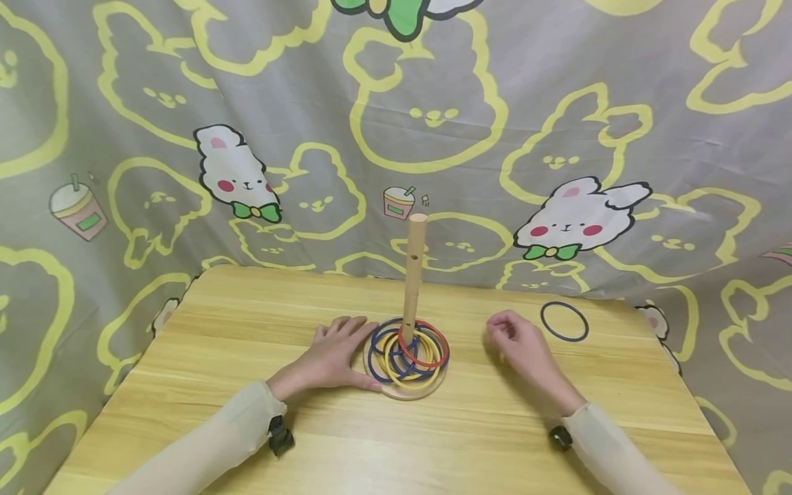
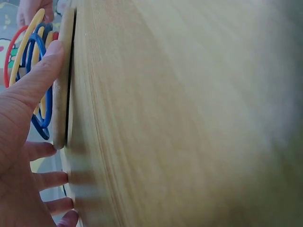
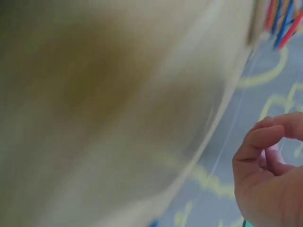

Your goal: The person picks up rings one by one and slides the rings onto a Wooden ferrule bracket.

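Observation:
A wooden ring-toss stand rises from a round base. Several rings lie piled round the peg's foot: blue, yellow and a red ring. My left hand rests at the base's left side with fingers spread; in the left wrist view its thumb touches the base's edge. To the right of the stand, my right hand is apart from everything, its fingers loosely curled with nothing visible in them. A lone blue ring lies on the table just beyond the right hand.
The wood-grain table ends at its back edge close to a grey curtain with yellow rabbit outlines. The curtain also stands along both sides. The upright peg is the tallest thing on the table.

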`<state>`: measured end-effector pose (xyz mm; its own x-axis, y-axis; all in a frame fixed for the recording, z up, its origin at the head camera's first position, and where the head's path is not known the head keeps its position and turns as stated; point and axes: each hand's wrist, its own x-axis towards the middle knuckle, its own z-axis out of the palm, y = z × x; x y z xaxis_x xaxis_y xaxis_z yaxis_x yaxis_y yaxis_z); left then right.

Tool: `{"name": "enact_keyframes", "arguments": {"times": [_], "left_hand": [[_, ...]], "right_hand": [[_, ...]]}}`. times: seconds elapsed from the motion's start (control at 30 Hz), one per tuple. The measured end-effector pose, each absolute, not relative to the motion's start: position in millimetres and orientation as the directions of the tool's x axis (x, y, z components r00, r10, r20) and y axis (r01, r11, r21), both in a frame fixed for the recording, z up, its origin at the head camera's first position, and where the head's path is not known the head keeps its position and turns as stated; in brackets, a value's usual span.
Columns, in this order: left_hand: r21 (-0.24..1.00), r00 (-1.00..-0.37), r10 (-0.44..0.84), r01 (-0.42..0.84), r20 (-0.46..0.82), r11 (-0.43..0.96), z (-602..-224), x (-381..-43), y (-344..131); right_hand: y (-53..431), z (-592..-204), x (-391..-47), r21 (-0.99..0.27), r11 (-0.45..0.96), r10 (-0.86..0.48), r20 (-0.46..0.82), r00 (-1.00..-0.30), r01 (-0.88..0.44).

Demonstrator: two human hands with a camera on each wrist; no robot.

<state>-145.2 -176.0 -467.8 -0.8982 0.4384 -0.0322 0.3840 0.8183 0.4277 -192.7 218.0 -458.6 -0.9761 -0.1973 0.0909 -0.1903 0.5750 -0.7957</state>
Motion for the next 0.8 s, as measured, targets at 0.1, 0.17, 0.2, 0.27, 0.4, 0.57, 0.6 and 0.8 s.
{"name": "enact_keyframes", "arguments": {"times": [0.1,0.17,0.2,0.27,0.4,0.57,0.6,0.8], "left_hand": [[0.426,-0.898,0.440,0.386,-0.032,0.819,-467,-145,-177],[0.425,-0.897,0.441,0.388,-0.030,0.818,-467,-145,-177],[0.426,-0.897,0.442,0.388,-0.030,0.817,-467,-145,-177],[0.427,-0.896,0.444,0.390,-0.028,0.816,-467,-144,-176],[0.426,-0.896,0.444,0.392,-0.025,0.815,-465,-143,-176],[0.425,-0.898,0.440,0.391,-0.018,0.816,-465,-144,-176],[0.424,-0.898,0.440,0.391,-0.020,0.817,-465,-144,-176],[0.423,-0.895,0.446,0.397,-0.019,0.814,-467,-145,-176]], "right_hand": [[248,-453,-201,-0.728,0.657,-0.179,0.102,-0.979,-0.196],[268,-448,-207,-0.674,0.712,-0.184,0.092,-0.979,-0.197],[278,-446,-210,-0.644,0.740,-0.188,0.078,-0.979,-0.193],[296,-442,-215,-0.587,0.787,-0.197,0.048,-0.979,-0.187],[321,-440,-220,-0.482,0.861,-0.204,-0.033,-0.978,-0.163],[329,-444,-223,-0.380,0.899,-0.254,-0.050,-0.966,-0.217],[328,-445,-223,-0.369,0.900,-0.267,-0.050,-0.963,-0.230],[311,-448,-211,-0.332,0.900,-0.327,-0.086,-0.941,-0.282]]}}
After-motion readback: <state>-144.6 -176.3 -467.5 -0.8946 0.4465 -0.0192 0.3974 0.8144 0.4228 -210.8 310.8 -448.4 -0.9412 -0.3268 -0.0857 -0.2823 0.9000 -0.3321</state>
